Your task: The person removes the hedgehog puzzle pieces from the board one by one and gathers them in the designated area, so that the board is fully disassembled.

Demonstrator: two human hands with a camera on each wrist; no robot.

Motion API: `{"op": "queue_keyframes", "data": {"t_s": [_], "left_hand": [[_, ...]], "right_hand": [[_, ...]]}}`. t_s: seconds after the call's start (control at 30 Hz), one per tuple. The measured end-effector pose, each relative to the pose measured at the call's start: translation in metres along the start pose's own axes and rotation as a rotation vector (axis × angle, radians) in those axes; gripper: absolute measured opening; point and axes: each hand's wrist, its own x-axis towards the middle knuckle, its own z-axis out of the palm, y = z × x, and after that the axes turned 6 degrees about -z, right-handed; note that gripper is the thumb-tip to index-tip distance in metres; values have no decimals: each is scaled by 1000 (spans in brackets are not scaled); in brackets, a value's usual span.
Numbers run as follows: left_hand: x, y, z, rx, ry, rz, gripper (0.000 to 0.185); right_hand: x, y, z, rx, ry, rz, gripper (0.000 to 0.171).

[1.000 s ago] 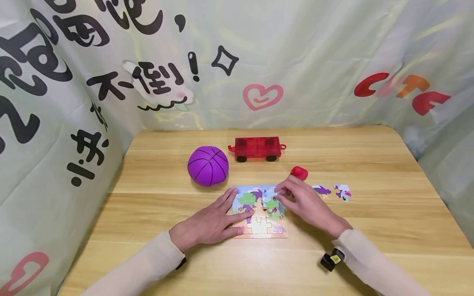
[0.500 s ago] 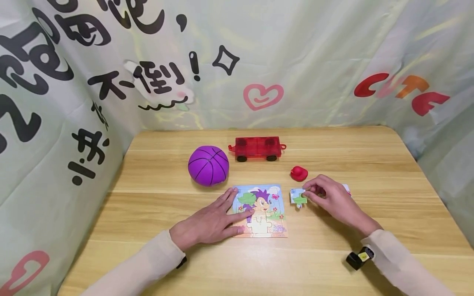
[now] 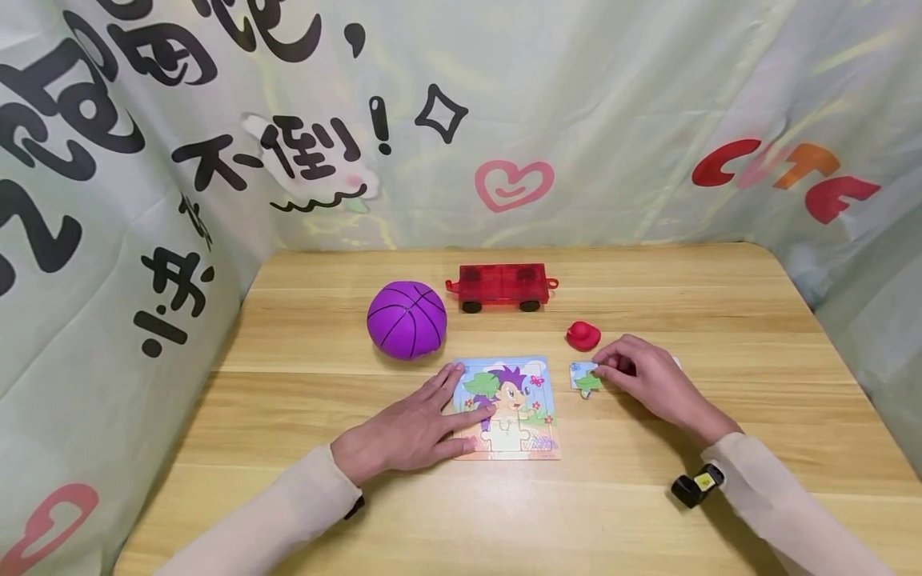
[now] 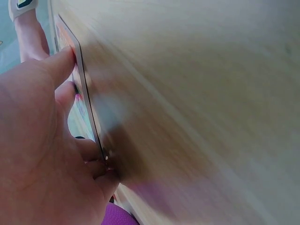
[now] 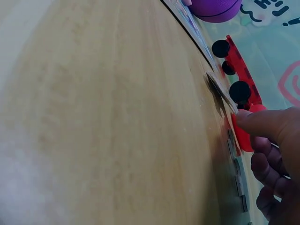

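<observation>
Puzzle piece (image 3: pixel 584 378) moved off board (image 3: pixel 507 362) | right hand (image 3: pixel 654 386) pinching | red toy (image 3: pixel 583 336), wagon (image 3: pixel 503 284) beyond

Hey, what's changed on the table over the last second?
The right hand has moved to the right, carrying the pinched puzzle piece from the upper right of the puzzle board to beside it. Nothing visibly let go. The left hand still rests on the board; the purple ball, red toy cart and small red toy stayed put.
</observation>
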Motion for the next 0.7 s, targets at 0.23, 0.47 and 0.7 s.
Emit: {"op": "queue_keyframes", "data": {"t_s": [0.23,0.47,0.7], "left_hand": [[0,1,0,2,1,0,58],[0,1,0,-7,-11,-6,58],[0,1,-1,-12,-19,-9,58]], "right_hand": [[4,2,1,-2,-26,31,8],[4,3,-1,-15,18,33,8],[10,3,-3,-1,17,55,8]]}}
